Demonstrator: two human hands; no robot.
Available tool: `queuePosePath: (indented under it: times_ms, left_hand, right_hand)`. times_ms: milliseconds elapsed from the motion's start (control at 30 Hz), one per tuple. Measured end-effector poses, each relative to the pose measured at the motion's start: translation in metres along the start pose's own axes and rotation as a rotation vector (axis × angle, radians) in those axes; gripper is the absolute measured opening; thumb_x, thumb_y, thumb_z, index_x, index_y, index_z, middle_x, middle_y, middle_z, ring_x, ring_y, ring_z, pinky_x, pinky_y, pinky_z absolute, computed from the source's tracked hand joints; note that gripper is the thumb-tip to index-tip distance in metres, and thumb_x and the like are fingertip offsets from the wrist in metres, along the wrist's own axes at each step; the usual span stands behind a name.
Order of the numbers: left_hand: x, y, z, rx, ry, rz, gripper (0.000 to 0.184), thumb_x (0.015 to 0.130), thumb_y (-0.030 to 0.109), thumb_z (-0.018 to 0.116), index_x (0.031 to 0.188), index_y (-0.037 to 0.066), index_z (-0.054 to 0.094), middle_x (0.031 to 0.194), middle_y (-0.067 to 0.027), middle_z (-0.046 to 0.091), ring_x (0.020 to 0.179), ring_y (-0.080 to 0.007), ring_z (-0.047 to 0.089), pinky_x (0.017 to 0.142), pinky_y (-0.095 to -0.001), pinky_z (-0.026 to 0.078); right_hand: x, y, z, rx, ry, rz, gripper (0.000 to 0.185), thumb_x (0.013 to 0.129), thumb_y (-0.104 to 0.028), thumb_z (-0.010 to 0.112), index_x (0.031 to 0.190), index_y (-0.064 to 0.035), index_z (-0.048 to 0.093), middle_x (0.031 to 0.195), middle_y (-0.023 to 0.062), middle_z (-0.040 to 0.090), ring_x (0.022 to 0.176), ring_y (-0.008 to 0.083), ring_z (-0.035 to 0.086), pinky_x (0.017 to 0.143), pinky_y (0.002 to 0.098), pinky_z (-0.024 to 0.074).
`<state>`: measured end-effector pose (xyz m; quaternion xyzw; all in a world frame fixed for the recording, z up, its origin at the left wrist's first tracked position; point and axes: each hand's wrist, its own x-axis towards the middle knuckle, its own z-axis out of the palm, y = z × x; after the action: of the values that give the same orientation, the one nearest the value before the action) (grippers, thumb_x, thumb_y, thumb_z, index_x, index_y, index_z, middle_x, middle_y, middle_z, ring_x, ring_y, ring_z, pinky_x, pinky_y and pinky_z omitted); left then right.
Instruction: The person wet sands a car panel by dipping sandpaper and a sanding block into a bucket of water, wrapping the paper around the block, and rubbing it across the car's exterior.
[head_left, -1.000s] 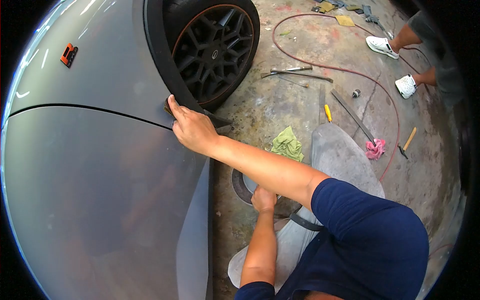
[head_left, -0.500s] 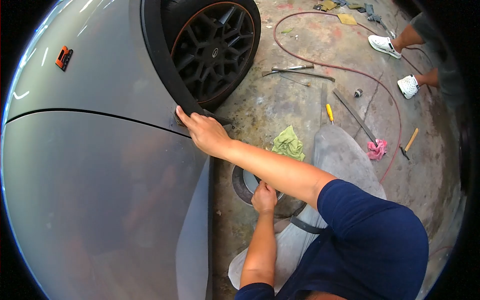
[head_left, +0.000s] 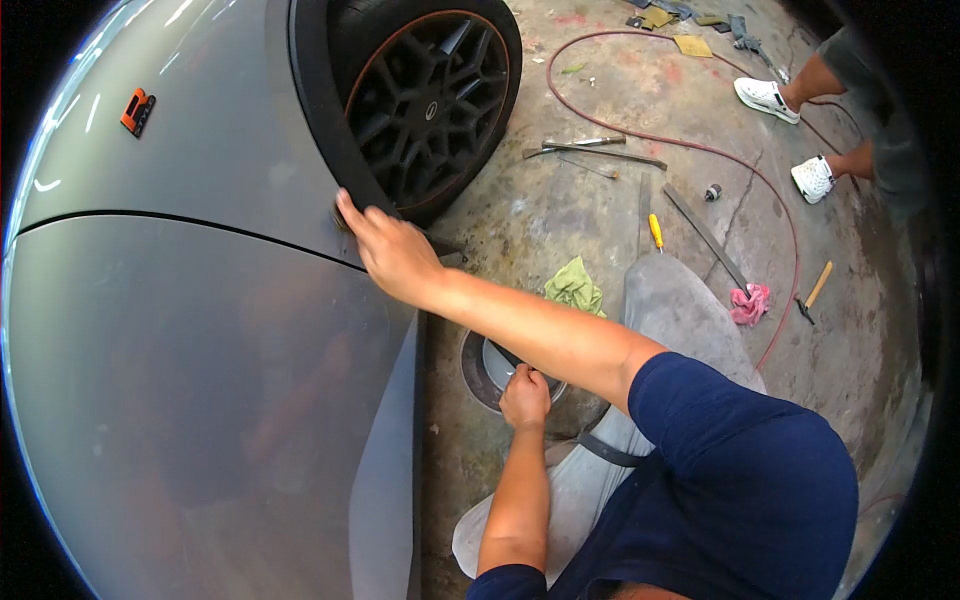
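Vs the frame just before: right hand (head_left: 397,258) had shifted far and slightly left along the wheel arch trim (head_left: 335,125), taking the small dark pad (head_left: 340,216) with it. Left hand (head_left: 525,397) sat in about the same spot; more of the dark bar (head_left: 506,353) showed past its fist.

Pad: small, dark, mostly covered by the fingers, edge blurred. It was against the grey car panel (head_left: 215,330), just left of the arch trim and on the far side of the dark seam (head_left: 180,220). Panel looked grey and dull with soft reflections; orange and black badge (head_left: 138,112) at far left.

Right hand: index finger stretched out over the pad, other fingers bent and a bit apart. Thumb side hidden, so can't tell if it was pinched. Left hand: fist closed around the bar, over the round container (head_left: 472,372) on the floor, near side of the right forearm.

Around: black wheel (head_left: 430,112) on the far side of the right hand; green cloth (head_left: 575,286) right of it. Further right: yellow-handled tool (head_left: 656,232), long flat bar (head_left: 707,238) reaching the pink cloth (head_left: 749,304), and hammer (head_left: 818,290).
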<state>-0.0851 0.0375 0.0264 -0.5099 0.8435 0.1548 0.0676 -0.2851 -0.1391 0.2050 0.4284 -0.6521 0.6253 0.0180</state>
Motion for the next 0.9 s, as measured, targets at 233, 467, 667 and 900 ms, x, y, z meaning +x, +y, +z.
queuePosePath:
  times_ms: [233,467,667,900]
  left_hand:
    - [0.001,0.0,0.002,0.0,0.001,0.002,0.022,0.093,0.027,0.052,0.093,0.012,0.068,0.092,-0.0154,0.075,0.081,-0.0397,0.071,0.072,-0.0543,0.055]
    - [0.002,-0.002,0.006,-0.038,0.021,0.003,0.023,0.092,0.027,0.052,0.097,0.014,0.07,0.094,-0.0139,0.075,0.082,-0.0391,0.072,0.073,-0.053,0.056]
    - [0.0,0.0,0.004,-0.016,0.05,0.012,0.022,0.091,0.026,0.053,0.096,0.014,0.071,0.094,-0.0143,0.075,0.082,-0.0384,0.072,0.072,-0.0521,0.057]
    - [0.003,0.003,0.003,-0.007,0.041,0.02,0.022,0.091,0.026,0.053,0.095,0.014,0.07,0.092,-0.0137,0.075,0.082,-0.0384,0.072,0.072,-0.0529,0.056]
  right_hand:
    - [-0.012,0.001,0.0,-0.038,-0.16,0.101,0.072,0.094,-0.003,0.055,0.16,-0.0064,0.028,0.093,0.0164,0.056,0.08,0.0364,0.062,0.072,0.0452,0.054]
    - [0.043,-0.01,-0.015,-0.048,-0.014,-0.007,0.071,0.091,-0.003,0.055,0.158,-0.0038,0.031,0.094,0.0161,0.056,0.083,0.0355,0.063,0.073,0.0453,0.0532]
    - [0.0,0.004,-0.003,-0.077,-0.037,-0.038,0.069,0.09,-0.003,0.056,0.156,-0.0026,0.035,0.092,0.0156,0.057,0.078,0.0343,0.063,0.07,0.0446,0.053]
    - [0.032,-0.012,-0.016,-0.12,-0.013,-0.034,0.07,0.09,-0.002,0.056,0.157,-0.0043,0.035,0.091,0.0154,0.056,0.077,0.0336,0.063,0.067,0.045,0.0533]
